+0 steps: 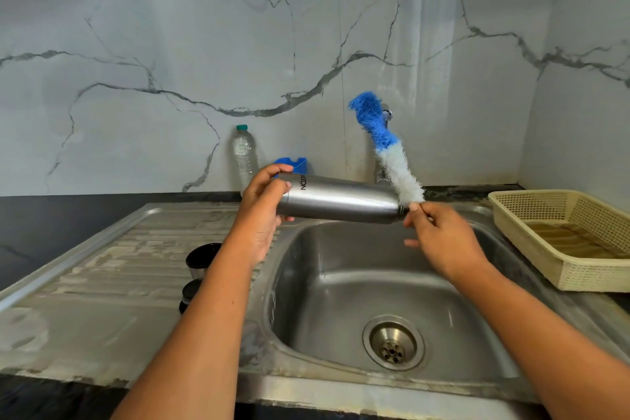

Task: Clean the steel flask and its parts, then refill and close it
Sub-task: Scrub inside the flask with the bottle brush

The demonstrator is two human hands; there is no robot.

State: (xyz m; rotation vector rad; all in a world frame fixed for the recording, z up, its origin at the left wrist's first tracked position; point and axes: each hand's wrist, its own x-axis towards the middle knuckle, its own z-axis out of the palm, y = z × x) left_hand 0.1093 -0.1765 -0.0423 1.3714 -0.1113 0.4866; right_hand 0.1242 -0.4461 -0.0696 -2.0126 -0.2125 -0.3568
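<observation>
My left hand (262, 211) grips the base end of the steel flask (341, 203), which lies nearly level above the sink basin (358, 283), its narrow mouth pointing right. My right hand (439, 235) pinches the lower end of a bottle brush (385, 150) right at the flask's mouth. The brush slants up and to the left, white bristles low, blue bristles at the top, all outside the flask. Two dark flask parts, a cup (201, 259) and a smaller cap (190, 293), stand on the drainboard (102, 283) left of my left forearm.
A clear plastic water bottle (244, 157) with a green cap stands against the marble wall, a blue object (295, 165) beside it. The tap (385, 147) is partly hidden behind the brush. A cream plastic basket (562, 239) sits on the counter at right.
</observation>
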